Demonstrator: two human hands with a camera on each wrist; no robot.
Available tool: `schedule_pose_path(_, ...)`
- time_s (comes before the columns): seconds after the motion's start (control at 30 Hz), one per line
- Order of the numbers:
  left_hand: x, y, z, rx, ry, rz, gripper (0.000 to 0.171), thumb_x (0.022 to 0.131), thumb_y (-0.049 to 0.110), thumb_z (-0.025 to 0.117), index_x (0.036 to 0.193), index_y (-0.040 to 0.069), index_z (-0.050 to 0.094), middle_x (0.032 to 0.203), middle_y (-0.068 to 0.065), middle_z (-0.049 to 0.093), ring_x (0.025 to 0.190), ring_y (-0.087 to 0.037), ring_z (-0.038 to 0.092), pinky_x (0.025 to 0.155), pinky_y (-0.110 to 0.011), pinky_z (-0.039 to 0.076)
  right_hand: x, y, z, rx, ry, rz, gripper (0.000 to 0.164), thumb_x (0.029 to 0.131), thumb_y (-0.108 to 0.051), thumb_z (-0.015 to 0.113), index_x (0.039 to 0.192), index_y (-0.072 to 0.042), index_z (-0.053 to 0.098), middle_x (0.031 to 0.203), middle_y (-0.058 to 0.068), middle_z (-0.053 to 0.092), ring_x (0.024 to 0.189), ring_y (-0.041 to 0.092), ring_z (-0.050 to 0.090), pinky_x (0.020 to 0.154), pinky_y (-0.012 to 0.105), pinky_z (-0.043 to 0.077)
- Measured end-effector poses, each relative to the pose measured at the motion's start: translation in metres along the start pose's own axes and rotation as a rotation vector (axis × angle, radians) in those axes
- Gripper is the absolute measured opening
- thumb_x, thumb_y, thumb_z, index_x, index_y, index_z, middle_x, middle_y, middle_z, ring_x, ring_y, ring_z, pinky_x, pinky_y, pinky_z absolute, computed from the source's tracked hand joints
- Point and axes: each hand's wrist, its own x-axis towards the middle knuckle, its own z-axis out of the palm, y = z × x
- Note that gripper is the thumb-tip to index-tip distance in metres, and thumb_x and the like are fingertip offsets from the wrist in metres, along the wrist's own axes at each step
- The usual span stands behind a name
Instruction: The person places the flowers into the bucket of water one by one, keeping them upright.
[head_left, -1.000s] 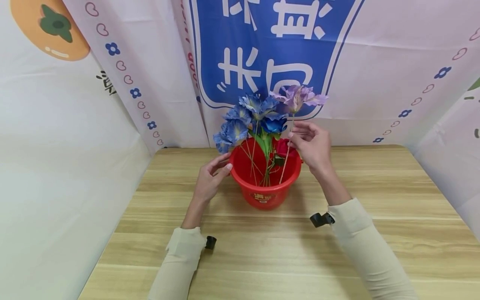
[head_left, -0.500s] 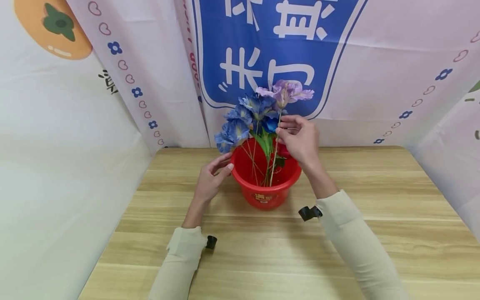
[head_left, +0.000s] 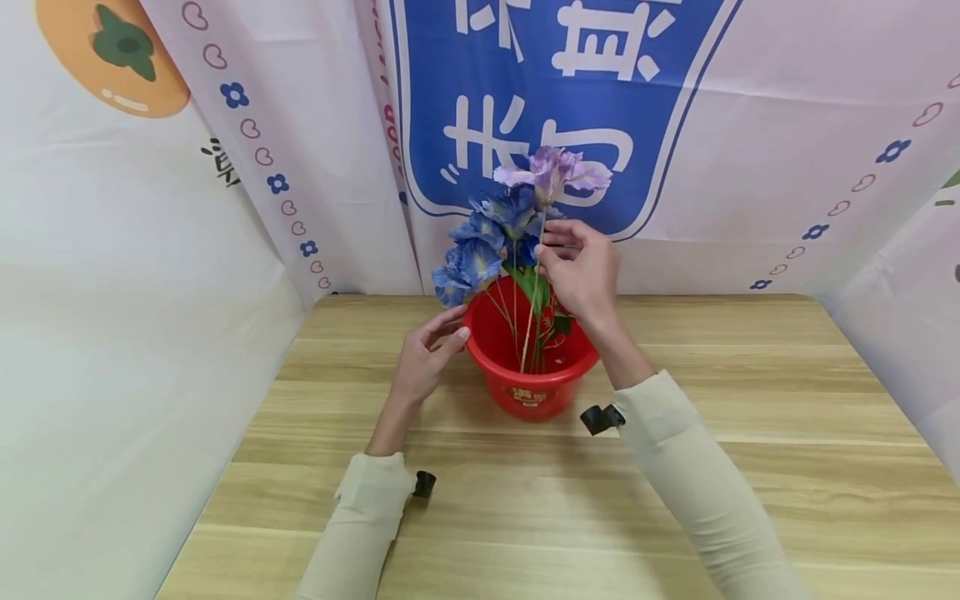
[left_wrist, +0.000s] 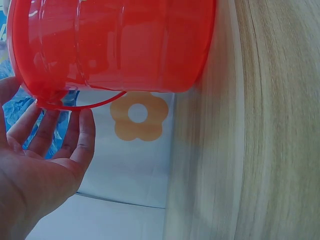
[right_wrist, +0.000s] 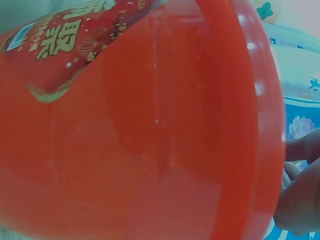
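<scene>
A red plastic bucket (head_left: 525, 392) stands upright at the back middle of the table. My left hand (head_left: 422, 362) holds its left rim with thumb and fingertips; in the left wrist view the fingers (left_wrist: 85, 132) meet it where the thin red handle (left_wrist: 102, 103) joins. With thumb and fingers, my right hand (head_left: 588, 271) pinches the stem of a purple artificial flower (head_left: 553, 175). That stem slants down into the bucket. Several blue artificial flowers (head_left: 472, 260) lean left inside it, with green leaves (head_left: 528, 287) among the stems. The red flower's bloom is hidden behind my right hand.
The wood-grain table (head_left: 480, 517) meets a printed fabric backdrop (head_left: 720, 192) just behind the bucket. White fabric (head_left: 135, 333) rises along the left side. Black wrist cameras (head_left: 602, 419) sit at both sleeve cuffs.
My right hand has moved left across the bucket with the purple flower, whose bloom is now above the blue ones. The red bloom has become hidden. My left hand stays at the rim.
</scene>
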Motion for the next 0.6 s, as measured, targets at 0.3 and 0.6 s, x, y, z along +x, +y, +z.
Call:
schedule_pose_path(0.3,-0.001,0.002,0.001,0.009,-0.008,-0.003,0.045,0.105,0.012,0.068,0.148,0.0,0.062,0.151,-0.02,0.064,0.133,-0.036,0.064,0.093,-0.024,0.064,0.001,0.008,0.003,-0.108,-0.016,0.013,0.03,0.097,-0.002,0.074,0.126,0.002,0.076,0.114,0.022,0.079,0.094,0.034,0.08,0.067,0.019,0.063)
schedule_pose_path(0.6,-0.001,0.001,0.001,0.006,-0.004,-0.003,0.045,0.105,0.012,0.068,0.148,0.0,0.062,0.151,-0.019,0.064,0.133,-0.036,0.064,0.092,-0.022,0.063,0.0,0.018,-0.003,-0.231,-0.086,0.102,0.026,0.094,-0.003,0.075,0.119,0.002,0.078,0.11,0.019,0.081,0.092,0.032,0.081,0.061,0.019,0.062)
